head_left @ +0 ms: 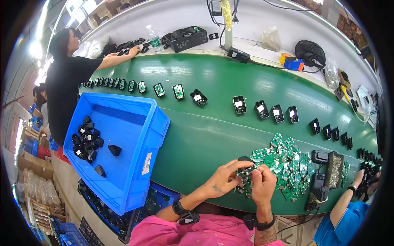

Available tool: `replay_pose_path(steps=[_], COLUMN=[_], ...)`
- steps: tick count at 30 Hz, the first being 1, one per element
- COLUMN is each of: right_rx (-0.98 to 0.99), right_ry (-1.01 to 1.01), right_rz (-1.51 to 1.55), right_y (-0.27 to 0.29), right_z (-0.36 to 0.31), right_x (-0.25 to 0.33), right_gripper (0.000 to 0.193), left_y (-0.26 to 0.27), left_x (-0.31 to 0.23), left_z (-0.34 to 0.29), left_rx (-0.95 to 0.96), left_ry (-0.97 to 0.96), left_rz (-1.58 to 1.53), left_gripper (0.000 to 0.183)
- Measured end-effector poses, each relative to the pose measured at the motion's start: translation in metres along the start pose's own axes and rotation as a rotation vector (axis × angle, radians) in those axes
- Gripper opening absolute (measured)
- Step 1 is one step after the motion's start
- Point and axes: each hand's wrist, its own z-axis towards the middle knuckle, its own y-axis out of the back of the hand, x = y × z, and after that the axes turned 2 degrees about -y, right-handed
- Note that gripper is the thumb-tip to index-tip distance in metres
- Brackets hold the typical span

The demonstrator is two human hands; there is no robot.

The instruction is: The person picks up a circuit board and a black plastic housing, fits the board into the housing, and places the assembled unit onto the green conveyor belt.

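Close to the table's front edge, my left hand and my right hand meet with bent fingers around a small green circuit board. My right thumb presses against the board's edge. A black piece shows just above my left fingertips; whether it is joined to the board is hard to tell. Right beside my hands spreads a loose pile of green circuit boards, partly hidden by my right hand. Beyond it, black open housings stand in a row across the green table, some with green boards inside.
A blue bin with black housings stands at the left. Right of the pile are a black power tool and a box of small metal parts. One co-worker works at far left, another in blue at right.
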Motion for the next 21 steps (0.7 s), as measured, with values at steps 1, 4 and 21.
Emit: replay_pose_path(steps=[1, 4, 21], right_rx=[0.026, 0.126, 0.045], right_ry=[-0.094, -0.064, 0.026], right_rz=[0.052, 0.007, -0.221], right_y=[0.004, 0.012, 0.000], right_z=[0.003, 0.012, 0.002], right_x=[-0.001, 0.015, 0.034], right_gripper=[0.010, 0.016, 0.025], left_y=[-0.001, -0.005, -0.020], left_x=[0.000, 0.007, 0.018], left_z=[0.000, 0.000, 0.007], left_rx=[-0.001, -0.076, -0.287], left_ry=[-0.003, -0.086, -0.102], left_rz=[0.001, 0.190, 0.196], left_gripper=[0.054, 0.050, 0.053])
